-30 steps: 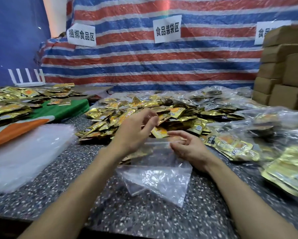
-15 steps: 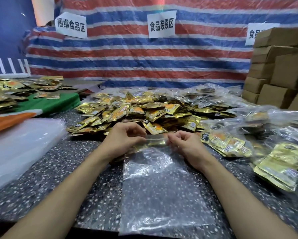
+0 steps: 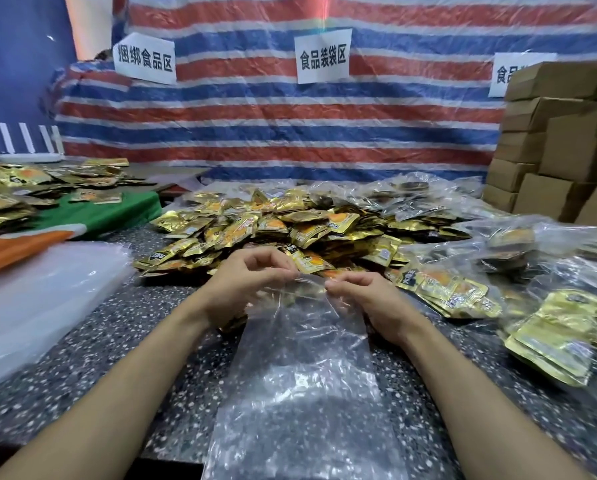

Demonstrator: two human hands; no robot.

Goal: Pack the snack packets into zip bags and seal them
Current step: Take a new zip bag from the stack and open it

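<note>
While a stack of flat clear plastic bags lies at the left on the dark speckled stone table, the person's left hand pinches with curled fingers the left part of the mouth of a clear plastic zip bag. This bag lies flat on the table in the middle, with nothing seen inside. The right hand pinches the right part of the same mouth, close to the left hand and just in front of the heap of golden foil snack packets, and further right lie clear bags filled with golden packets.
</note>
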